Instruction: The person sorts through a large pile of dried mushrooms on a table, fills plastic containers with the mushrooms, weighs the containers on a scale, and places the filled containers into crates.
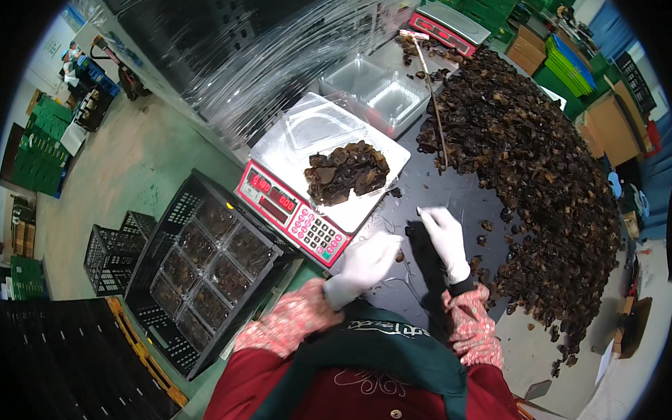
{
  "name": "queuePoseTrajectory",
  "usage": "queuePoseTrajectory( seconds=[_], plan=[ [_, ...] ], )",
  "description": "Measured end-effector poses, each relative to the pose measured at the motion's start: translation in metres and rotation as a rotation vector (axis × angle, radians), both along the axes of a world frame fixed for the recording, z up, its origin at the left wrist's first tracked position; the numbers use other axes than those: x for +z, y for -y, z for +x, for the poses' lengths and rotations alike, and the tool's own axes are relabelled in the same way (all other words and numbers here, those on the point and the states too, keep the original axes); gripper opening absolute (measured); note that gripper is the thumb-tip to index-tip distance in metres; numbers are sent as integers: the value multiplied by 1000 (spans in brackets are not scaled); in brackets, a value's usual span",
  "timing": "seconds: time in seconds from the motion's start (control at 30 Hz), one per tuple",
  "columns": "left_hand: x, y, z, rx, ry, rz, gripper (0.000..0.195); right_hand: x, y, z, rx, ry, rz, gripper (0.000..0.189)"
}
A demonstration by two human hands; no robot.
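Note:
My left hand (369,261), in a white glove, hovers by the near right corner of the red-framed weighing scale (291,208). Its fingers are curled and blurred, so any small thing inside is hidden. Over the dark tabletop (425,185), my right hand (445,236), gloved in white too, has a small dark piece (419,211) at its fingertips. On the scale's metal pan (311,123) sits a clear tray with a heap of dark brown wood ear fungus (348,174). A large loose pile of the same fungus (527,128) spreads to the right of my right hand.
Empty clear plastic trays (392,98) stand behind the scale. A thin stick (431,96) rests against the pile, near a second scale (450,28). At left, a black crate (161,293) holds several filled trays. Two people (70,70) are far off, beside stacked green crates (44,139).

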State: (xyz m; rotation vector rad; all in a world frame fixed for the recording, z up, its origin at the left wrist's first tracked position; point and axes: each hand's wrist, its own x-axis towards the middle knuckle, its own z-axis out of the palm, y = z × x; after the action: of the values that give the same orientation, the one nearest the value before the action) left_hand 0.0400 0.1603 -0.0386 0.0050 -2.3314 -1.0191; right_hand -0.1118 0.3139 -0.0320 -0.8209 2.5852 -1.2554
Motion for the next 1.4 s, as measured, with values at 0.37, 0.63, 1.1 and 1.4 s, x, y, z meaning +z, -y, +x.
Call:
queuePoseTrajectory(
  seconds=[0.37,0.63,1.1,1.4],
  plan=[
    [28,100,24,333,373,906,60,20,215,-106,27,71,-116,52],
    [10,105,24,349,188,740,50,55,198,-111,174,699,-559,41],
    [79,177,-25,235,457,-538,20,61,176,-104,287,673,-529,48],
    [20,195,-45,343,553,-429,16,58,165,-105,350,677,-615,46]
  ],
)
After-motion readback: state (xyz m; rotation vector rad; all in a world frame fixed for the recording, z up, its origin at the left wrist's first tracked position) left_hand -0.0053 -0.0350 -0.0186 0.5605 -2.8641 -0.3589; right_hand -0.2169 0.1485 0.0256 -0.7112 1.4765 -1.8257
